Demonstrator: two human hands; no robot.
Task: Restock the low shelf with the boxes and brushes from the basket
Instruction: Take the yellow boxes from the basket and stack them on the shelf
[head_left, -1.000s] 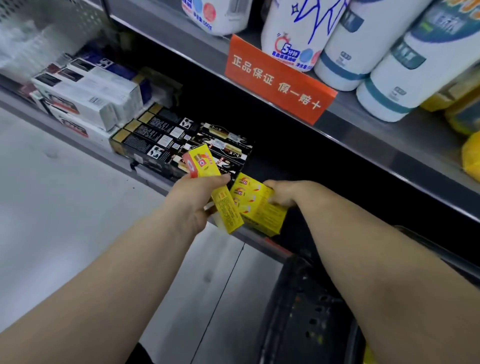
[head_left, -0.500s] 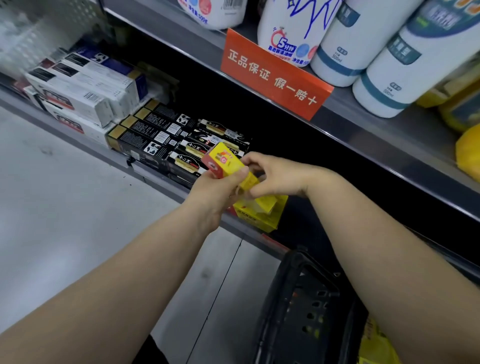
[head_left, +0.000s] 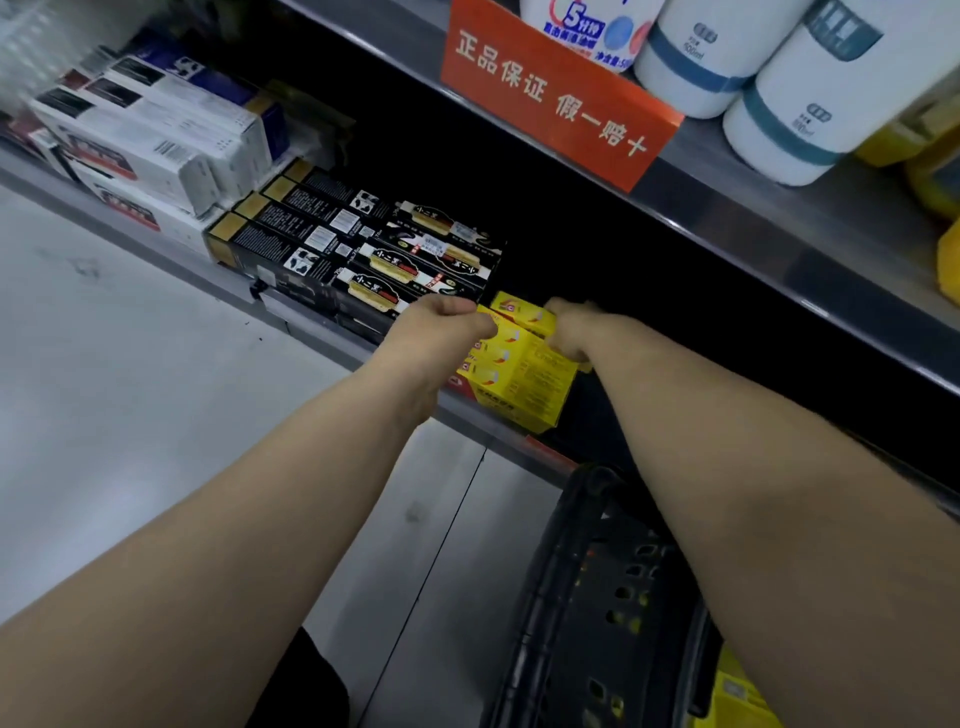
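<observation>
The left hand (head_left: 447, 322) and right hand (head_left: 569, 332) grasp the yellow box (head_left: 522, 312) between them at its ends; it should seat squarely on the stack (head_left: 511, 382) beneath before release.

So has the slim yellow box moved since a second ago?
Yes. The slim yellow box has gone right and down, from in front of the black boxes onto the yellow stack beside them.
</observation>
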